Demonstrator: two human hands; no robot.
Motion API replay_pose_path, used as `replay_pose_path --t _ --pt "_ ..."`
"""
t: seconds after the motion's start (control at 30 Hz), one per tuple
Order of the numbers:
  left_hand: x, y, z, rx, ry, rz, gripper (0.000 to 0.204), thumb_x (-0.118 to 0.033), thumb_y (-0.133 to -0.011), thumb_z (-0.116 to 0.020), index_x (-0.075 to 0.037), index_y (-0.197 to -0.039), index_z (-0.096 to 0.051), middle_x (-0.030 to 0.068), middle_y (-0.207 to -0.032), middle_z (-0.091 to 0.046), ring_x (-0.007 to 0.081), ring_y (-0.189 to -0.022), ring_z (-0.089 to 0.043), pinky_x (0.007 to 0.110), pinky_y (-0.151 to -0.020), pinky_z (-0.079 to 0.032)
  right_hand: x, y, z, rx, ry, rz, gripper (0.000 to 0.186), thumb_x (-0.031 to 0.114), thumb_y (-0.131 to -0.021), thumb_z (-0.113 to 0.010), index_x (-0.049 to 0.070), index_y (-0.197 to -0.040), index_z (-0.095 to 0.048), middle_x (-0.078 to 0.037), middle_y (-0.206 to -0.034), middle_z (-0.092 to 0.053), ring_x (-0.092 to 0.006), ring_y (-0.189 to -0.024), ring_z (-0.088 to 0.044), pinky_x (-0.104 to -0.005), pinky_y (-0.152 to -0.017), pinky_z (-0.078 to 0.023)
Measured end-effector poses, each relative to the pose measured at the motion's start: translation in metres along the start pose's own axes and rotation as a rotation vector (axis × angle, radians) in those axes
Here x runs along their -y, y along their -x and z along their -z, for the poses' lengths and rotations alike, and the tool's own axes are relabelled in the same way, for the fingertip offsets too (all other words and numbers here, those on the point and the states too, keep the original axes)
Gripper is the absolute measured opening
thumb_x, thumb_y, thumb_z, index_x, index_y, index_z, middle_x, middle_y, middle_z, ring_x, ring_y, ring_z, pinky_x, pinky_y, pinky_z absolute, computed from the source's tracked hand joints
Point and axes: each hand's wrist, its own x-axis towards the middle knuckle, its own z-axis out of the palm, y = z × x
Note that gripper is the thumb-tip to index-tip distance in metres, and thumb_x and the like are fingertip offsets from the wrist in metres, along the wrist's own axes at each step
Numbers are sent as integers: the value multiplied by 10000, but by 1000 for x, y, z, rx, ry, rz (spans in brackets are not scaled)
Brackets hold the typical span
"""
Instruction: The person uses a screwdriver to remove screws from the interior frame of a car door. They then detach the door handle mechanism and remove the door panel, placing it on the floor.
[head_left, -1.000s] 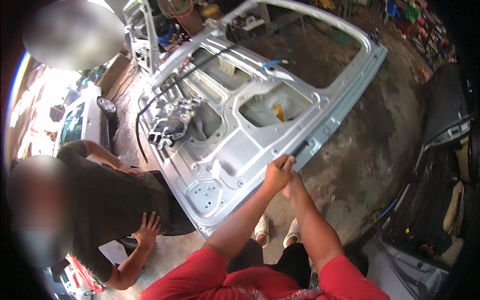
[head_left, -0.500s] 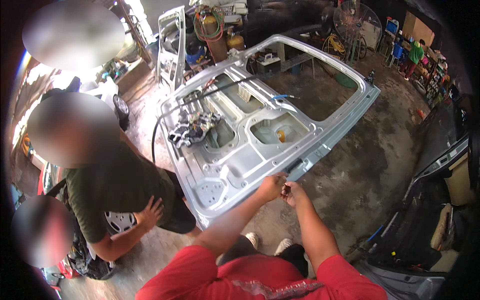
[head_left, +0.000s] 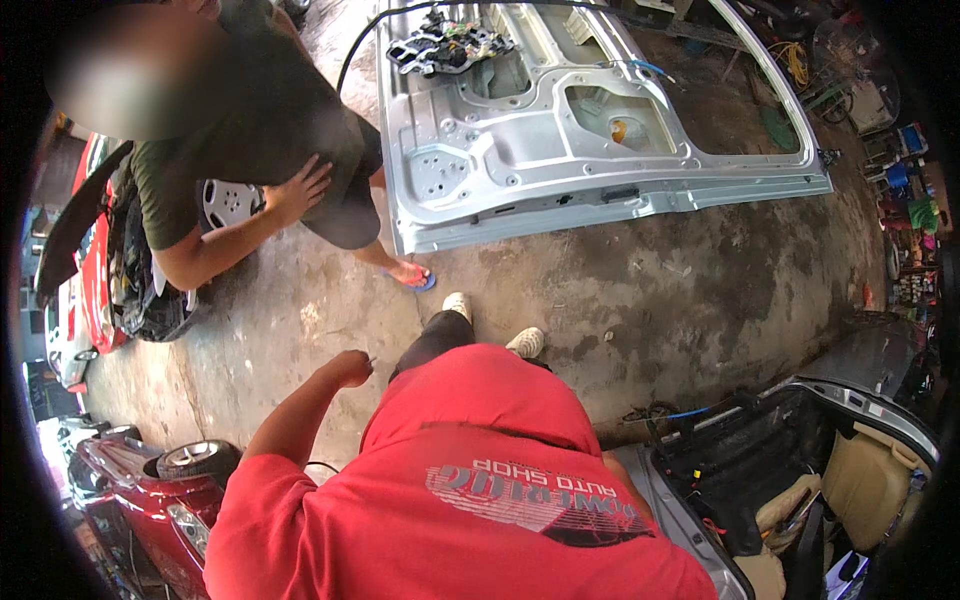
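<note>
My left hand [head_left: 350, 368] hangs out to the left of my red shirt, over the concrete floor. Its fingers are closed, and a small thin tip shows at them; what it belongs to is too small to name. My right hand is out of sight, hidden past my shirt on the right. Ahead lies a bare silver vehicle door [head_left: 540, 140] with a window opening, raised above the floor. A black and grey mechanism with wires [head_left: 450, 48] rests on its far left part. No hand of mine touches the door.
A co-worker in a dark shirt [head_left: 260, 100] stands left, hand at the hip, one foot in a blue flip-flop [head_left: 420, 280]. An opened grey car [head_left: 780, 480] is close on my right. A dark red car [head_left: 165, 505] sits lower left. The concrete floor [head_left: 640, 300] is stained.
Both hands were together at the door's near edge. Now I have moved back and turned; the left hand has swung out left, and the right has gone out of view.
</note>
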Motion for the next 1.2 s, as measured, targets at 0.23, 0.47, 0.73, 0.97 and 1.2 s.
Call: replay_pose_path --t 0.23,0.47,0.73,0.97,1.2 --pt "-18 28 -18 100 231 74 331 -295 -914 -543 -27 -1016 -707 230 -1046 -700 368 -977 -678 470 -854 -535 -10 -9 60 -241 -468 184 199 194 -922 -571 43 -808 -632 -103 -697 -633 -230 -570 -610 -378 -491 -473" --pt "32 44 -36 -357 497 93 304 -302 -899 -600 -42 -1024 -696 216 -991 -710 382 -936 -673 446 -804 -515 110 48 14 -306 -598 502 197 188 -950 -584 42 -1074 -632 -67 -808 -649 -179 -647 -625 -341 -602 -510" --pt "167 120 -167 -129 381 309 343 -314 -861 -677 17 -949 -691 248 -864 -696 391 -825 -686 458 -711 -525 93 72 -109 -435 32 435 338 262 -909 -628 -20 -1090 -675 -146 -980 -722 -223 -819 -707 -347 -724 -549" --pt "166 121 -189 -13 801 472 298 -291 -866 -677 -17 -983 -662 62 -655 -585 211 -513 -548 385 -471 -451 -36 66 -90 -432 182 103 401 342 -885 -622 -47 -863 -716 -186 -790 -713 -312 -658 -695 -428 -640 -558" --pt "141 114 -174 -126 990 347 197 -253 -873 -632 -85 -973 -657 -23 -622 -512 112 -476 -463 310 -424 -393 2 64 -57 -538 161 166 344 298 -876 -624 -24 -793 -712 -184 -678 -676 -303 -632 -679 -434 -623 -543"
